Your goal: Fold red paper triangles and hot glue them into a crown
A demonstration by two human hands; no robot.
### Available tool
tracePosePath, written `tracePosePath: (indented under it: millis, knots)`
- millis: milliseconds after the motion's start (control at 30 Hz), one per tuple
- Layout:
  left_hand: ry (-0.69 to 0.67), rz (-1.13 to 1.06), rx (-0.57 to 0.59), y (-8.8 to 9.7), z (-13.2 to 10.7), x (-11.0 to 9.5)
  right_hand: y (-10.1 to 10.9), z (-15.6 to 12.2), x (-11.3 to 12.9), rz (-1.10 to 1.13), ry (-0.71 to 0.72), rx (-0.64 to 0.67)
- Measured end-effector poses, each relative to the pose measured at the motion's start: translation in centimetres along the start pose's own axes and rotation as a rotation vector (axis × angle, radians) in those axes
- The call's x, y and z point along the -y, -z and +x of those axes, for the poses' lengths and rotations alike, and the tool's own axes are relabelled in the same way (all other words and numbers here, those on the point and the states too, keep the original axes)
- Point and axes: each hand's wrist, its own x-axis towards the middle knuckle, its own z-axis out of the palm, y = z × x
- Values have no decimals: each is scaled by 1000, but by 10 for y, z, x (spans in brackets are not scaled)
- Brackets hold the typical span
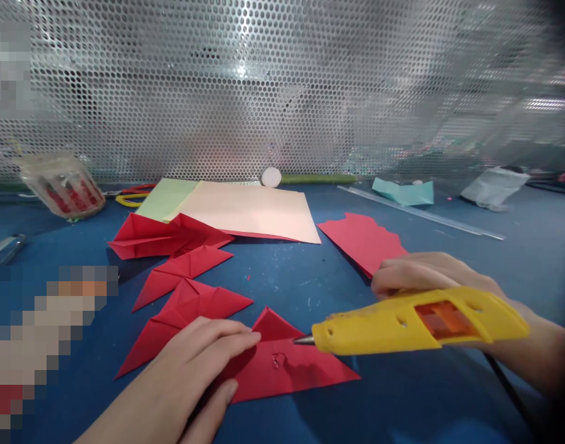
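Note:
My right hand (435, 274) is wrapped round a yellow glue gun (370, 330), its metal nozzle pointing left. That nozzle hovers over a folded red paper piece (305, 370), with a small squiggle of glue (277, 359) just below on its face. With bent fingers and thumb, my left hand (203, 364) holds the left part of this piece down on the table. Several similar folded red pieces (197, 299) lie beside and behind that hand, some overlapping. A larger folded red piece (144, 237) rests at the far left. The glue gun's trigger is hidden.
Cream paper (250, 209) and green paper (164, 197) lie at the back. Red sheets with a ragged edge (361, 237) lie behind my right hand. A jar (63, 188) stands back left; clear glue sticks (421, 213) lie back right. Perforated metal (282, 92) bounds the blue table.

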Motion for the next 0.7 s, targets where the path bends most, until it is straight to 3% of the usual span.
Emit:
tracePosePath:
  millis: [333,700]
  knots:
    - [13,-34,-3,2,3,-2,-4,-11,-6,27,0,26]
    - [6,-3,0,1,1,-3,-5,-5,13,5,-83,-80]
